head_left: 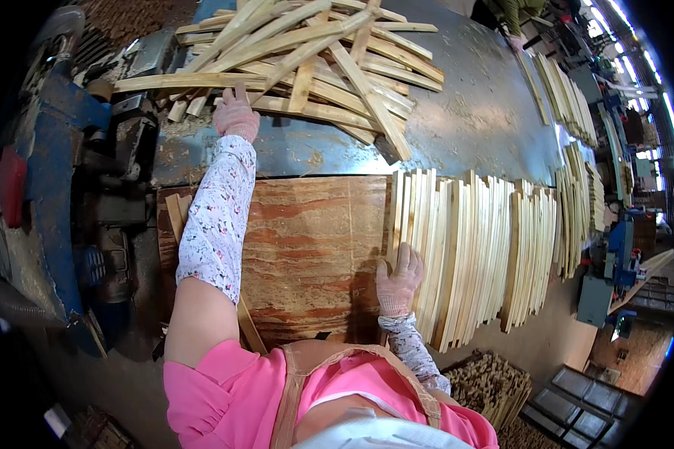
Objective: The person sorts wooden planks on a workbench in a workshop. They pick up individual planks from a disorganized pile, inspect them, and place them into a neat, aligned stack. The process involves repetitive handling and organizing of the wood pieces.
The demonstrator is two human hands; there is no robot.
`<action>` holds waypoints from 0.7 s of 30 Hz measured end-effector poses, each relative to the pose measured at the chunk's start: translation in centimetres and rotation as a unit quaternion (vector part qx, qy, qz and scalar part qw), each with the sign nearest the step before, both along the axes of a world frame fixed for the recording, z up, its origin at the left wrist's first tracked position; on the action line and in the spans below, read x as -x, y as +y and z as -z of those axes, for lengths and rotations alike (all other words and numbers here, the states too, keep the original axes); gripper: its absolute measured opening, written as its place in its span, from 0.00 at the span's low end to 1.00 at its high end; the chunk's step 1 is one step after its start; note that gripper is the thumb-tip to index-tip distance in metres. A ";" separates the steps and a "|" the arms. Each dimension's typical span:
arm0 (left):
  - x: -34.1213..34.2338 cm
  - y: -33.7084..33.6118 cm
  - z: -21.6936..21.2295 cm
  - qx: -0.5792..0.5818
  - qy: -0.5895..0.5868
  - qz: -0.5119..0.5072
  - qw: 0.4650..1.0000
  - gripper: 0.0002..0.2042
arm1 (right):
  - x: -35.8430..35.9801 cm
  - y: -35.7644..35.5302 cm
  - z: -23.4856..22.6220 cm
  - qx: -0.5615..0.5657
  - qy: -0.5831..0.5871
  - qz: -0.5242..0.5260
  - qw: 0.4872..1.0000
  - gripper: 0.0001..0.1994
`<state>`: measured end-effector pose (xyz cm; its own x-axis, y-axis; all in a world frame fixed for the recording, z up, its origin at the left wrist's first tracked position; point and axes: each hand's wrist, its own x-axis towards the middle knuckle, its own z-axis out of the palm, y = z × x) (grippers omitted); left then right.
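My left hand [237, 118], in a pale pinkish knit glove, reaches forward to the near left edge of a jumbled heap of wooden strips [318, 56]. Its fingers are stretched out and touch the end of a strip there; no firm grip shows. My right hand [399, 284], gloved alike, lies with fingers extended against the left edge of a row of wooden strips [457, 254]. Those strips lie side by side, pointing away from me. Patterned sleeve covers are on both forearms.
The heap rests on a metal table [475, 97] strewn with sawdust. Closer in is a worn plywood board [299, 247]. A blue machine [67, 187] stands at left. More strip stacks [573, 187] line the right side. Another person's hand [515, 43] appears at far right. Bundled sticks [490, 385] lie below.
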<state>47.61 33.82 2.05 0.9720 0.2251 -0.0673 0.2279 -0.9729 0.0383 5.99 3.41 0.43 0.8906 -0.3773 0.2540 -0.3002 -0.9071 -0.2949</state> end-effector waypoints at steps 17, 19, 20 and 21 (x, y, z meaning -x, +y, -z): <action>21.4 -1.2 3.6 0.571 0.334 0.114 0.741 0.25 | -16.2 7.5 -3.1 -0.569 0.270 -0.015 0.777 0.26; 12.8 0.5 5.5 0.588 0.077 0.006 0.805 0.30 | -11.9 7.3 -3.4 -0.502 0.235 0.004 0.832 0.28; 8.8 1.7 6.3 0.564 -0.052 -0.041 0.823 0.35 | -9.7 7.2 -3.7 -0.476 0.213 0.013 0.853 0.27; 3.9 2.9 6.9 0.599 -0.163 -0.105 0.777 0.42 | -7.6 6.9 -4.1 -0.423 0.222 0.032 0.878 0.26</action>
